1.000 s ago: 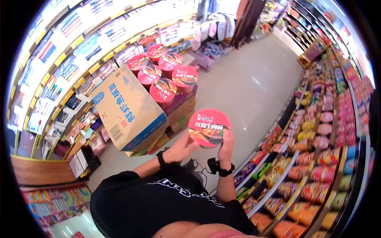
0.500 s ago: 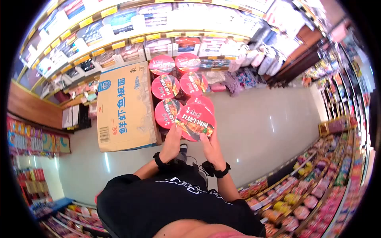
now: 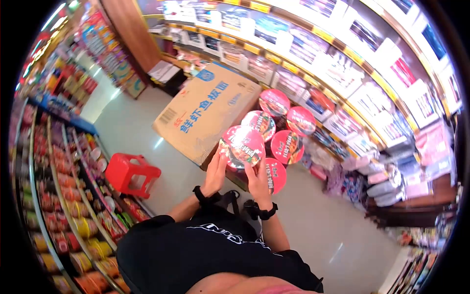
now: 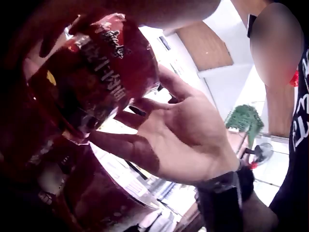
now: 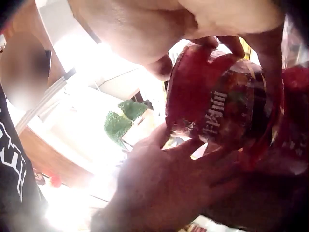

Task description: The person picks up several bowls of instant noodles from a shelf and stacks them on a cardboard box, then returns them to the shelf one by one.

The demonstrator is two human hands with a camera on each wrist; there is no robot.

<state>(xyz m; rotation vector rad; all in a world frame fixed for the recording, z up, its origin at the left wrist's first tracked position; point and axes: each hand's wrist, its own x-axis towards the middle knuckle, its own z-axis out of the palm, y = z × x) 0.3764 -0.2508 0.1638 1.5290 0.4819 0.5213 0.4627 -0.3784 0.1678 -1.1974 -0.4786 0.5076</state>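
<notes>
Noodle cup (image 3: 243, 143), gripped by my left hand (image 3: 214, 175) and right hand (image 3: 259, 185), has come in beside the right edge of the carton (image 3: 196, 128), near the other cups (image 3: 288, 147); handling continues.

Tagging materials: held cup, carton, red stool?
Held cup: shiny outer skin, maybe plastic film, from bright glare; material underneath unclear.
Carton: probably cardboard, mostly matt, from its tan printed face.
Red stool: likely moulded plastic, smooth, from its uniform colour and openings.
</notes>
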